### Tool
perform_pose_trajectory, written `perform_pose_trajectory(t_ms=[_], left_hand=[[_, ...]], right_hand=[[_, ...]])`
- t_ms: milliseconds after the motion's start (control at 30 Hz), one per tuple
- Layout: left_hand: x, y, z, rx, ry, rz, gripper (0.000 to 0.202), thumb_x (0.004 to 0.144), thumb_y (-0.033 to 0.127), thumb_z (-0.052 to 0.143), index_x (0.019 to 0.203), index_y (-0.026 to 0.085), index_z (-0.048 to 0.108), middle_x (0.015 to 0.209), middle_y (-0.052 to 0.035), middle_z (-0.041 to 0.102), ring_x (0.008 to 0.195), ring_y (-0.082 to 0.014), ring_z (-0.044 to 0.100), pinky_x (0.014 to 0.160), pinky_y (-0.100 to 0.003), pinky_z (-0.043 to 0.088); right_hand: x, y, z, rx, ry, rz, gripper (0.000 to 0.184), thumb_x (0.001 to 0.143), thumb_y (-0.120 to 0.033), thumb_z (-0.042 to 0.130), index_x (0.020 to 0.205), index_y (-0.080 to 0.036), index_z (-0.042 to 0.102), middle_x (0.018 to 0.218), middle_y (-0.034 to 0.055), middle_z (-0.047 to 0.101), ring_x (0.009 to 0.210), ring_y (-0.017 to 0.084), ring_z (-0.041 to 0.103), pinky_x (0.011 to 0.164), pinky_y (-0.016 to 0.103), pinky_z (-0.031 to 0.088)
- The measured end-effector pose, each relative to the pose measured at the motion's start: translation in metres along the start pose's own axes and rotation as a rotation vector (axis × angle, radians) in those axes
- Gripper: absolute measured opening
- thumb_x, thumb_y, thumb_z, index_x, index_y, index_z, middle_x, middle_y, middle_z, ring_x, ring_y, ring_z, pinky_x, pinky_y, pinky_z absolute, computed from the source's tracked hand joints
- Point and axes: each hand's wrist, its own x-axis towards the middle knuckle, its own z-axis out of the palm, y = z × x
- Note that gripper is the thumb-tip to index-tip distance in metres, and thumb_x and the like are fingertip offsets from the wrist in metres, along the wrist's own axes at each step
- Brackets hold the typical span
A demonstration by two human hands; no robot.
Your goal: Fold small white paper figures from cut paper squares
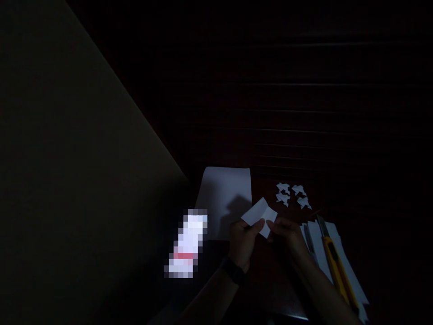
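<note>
— White paper piece [259, 211], creased, held up over the dark table [270, 291]. Where from the hands?

— Just beyond both. Left hand [241, 239] at its lower left, right hand [289, 232] at its right side. Both touch it, so neither is nearer

— Grips?

— Left closed on it, thumb on the near face, fingers mostly hidden. Right pinching the right-hand part, thumb on top. Thumb tips almost meeting, near the lower end of the crease

— Long axis?

— Uncertain, fingers cover part. Broader panel spreads up and left from the crease, smaller one right

— Surroundings?

— Large sheet [226, 185] to the left, shadow across it. Four folded pieces [283, 199] beyond, to the right. Yellow cutter [338, 273] lying on loose sheets [350, 266], right of the right forearm

— Any writing?

— None legible. Cutter handle too dim for a brand; dark watch [234, 271] on the left wrist, no mark made out. Bright patch [187, 243] at left pixelated, one red band, no letters
</note>
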Motion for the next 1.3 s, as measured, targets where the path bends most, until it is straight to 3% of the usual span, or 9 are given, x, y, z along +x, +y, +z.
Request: perform_pose_trajectory(t_ms=[267, 433, 567, 667, 800, 900, 1000, 1133, 1300], left_hand=[[0.002, 0.002, -0.005, 0.003, -0.067, -0.026, 0.028, 0.071, 0.032, 0.067, 0.086, 0.008, 0.069, 0.086, -0.0122, 0.071, 0.074, -0.0216, 0.064, 0.066, -0.029, 0.048], [0.003, 0.005, -0.008, -0.001, -0.063, -0.051, 0.029, 0.071, 0.032, 0.067, 0.088, 0.008, 0.069, 0.086, -0.0128, 0.071, 0.074, -0.0221, 0.064, 0.064, -0.029, 0.048], [0.003, 0.004, -0.011, 0.028, -0.07, -0.048, 0.028, 0.072, 0.033, 0.067, 0.085, 0.008, 0.069, 0.084, -0.0126, 0.071, 0.071, -0.0216, 0.064, 0.063, -0.029, 0.048], [0.001, 0.003, -0.01, 0.025, -0.083, -0.049, 0.027, 0.07, 0.031, 0.068, 0.086, 0.009, 0.07, 0.085, -0.0123, 0.071, 0.073, -0.0215, 0.064, 0.064, -0.029, 0.048], [0.0, 0.004, -0.008, -0.02, -0.106, -0.039, 0.028, 0.071, 0.031, 0.068, 0.087, 0.009, 0.07, 0.086, -0.0119, 0.071, 0.076, -0.0221, 0.065, 0.067, -0.03, 0.049], [0.002, 0.003, -0.007, -0.031, -0.044, -0.014, 0.03, 0.071, 0.033, 0.067, 0.089, 0.01, 0.07, 0.084, -0.0106, 0.071, 0.074, -0.0212, 0.065, 0.065, -0.028, 0.049], [0.004, 0.001, -0.005, -0.032, 0.05, 0.016, 0.029, 0.07, 0.034, 0.068, 0.087, 0.011, 0.07, 0.083, -0.0095, 0.071, 0.069, -0.0187, 0.064, 0.058, -0.025, 0.048], [0.001, -0.004, 0.0, -0.065, 0.077, 0.012, 0.032, 0.071, 0.036, 0.066, 0.088, 0.01, 0.069, 0.079, -0.0095, 0.07, 0.058, -0.0163, 0.061, 0.048, -0.024, 0.047], [-0.003, -0.01, 0.009, -0.133, 0.143, 0.039, 0.03, 0.07, 0.033, 0.068, 0.091, 0.011, 0.069, 0.092, -0.0106, 0.07, 0.087, -0.0224, 0.064, 0.078, -0.03, 0.049]], right_hand=[[0.006, -0.001, -0.007, 0.009, 0.006, 0.093, 0.024, 0.068, -0.032, 0.071, 0.057, -0.015, 0.059, 0.049, 0.0022, 0.061, 0.044, 0.015, 0.056, 0.046, 0.026, 0.044], [-0.002, -0.013, 0.005, -0.01, 0.011, 0.029, 0.042, 0.079, -0.049, 0.055, 0.053, -0.016, 0.056, 0.05, 0.0023, 0.058, 0.045, 0.014, 0.052, 0.045, 0.025, 0.042], [-0.003, -0.015, 0.007, -0.069, 0.053, -0.05, 0.028, 0.076, -0.041, 0.062, 0.062, -0.017, 0.058, 0.052, -0.0009, 0.058, 0.048, 0.013, 0.051, 0.046, 0.023, 0.04], [0.0, -0.013, 0.002, -0.101, 0.055, -0.048, 0.032, 0.072, -0.038, 0.068, 0.053, -0.016, 0.055, 0.049, -0.0007, 0.058, 0.047, 0.013, 0.051, 0.048, 0.023, 0.04], [0.0, -0.013, 0.001, -0.081, 0.106, -0.005, 0.044, 0.077, -0.053, 0.055, 0.051, -0.017, 0.054, 0.048, 0.0016, 0.059, 0.044, 0.015, 0.053, 0.045, 0.026, 0.04], [-0.005, -0.013, 0.009, -0.106, 0.157, -0.006, 0.05, 0.079, -0.061, 0.043, 0.06, -0.017, 0.057, 0.052, 0.0024, 0.061, 0.043, 0.015, 0.054, 0.044, 0.026, 0.041], [-0.011, -0.01, 0.018, -0.208, 0.103, -0.068, 0.044, 0.08, -0.057, 0.047, 0.074, -0.016, 0.062, 0.061, 0.0032, 0.064, 0.05, 0.016, 0.056, 0.047, 0.024, 0.042], [-0.014, 0.001, 0.026, -0.404, 0.09, -0.167, 0.039, 0.084, -0.05, 0.046, 0.072, -0.016, 0.06, 0.06, 0.0027, 0.061, 0.054, 0.016, 0.054, 0.052, 0.024, 0.041], [-0.014, 0.013, 0.03, -0.598, 0.231, -0.298, 0.037, 0.089, -0.045, 0.039, 0.076, -0.016, 0.058, 0.067, 0.0044, 0.061, 0.058, 0.017, 0.052, 0.055, 0.025, 0.04]])
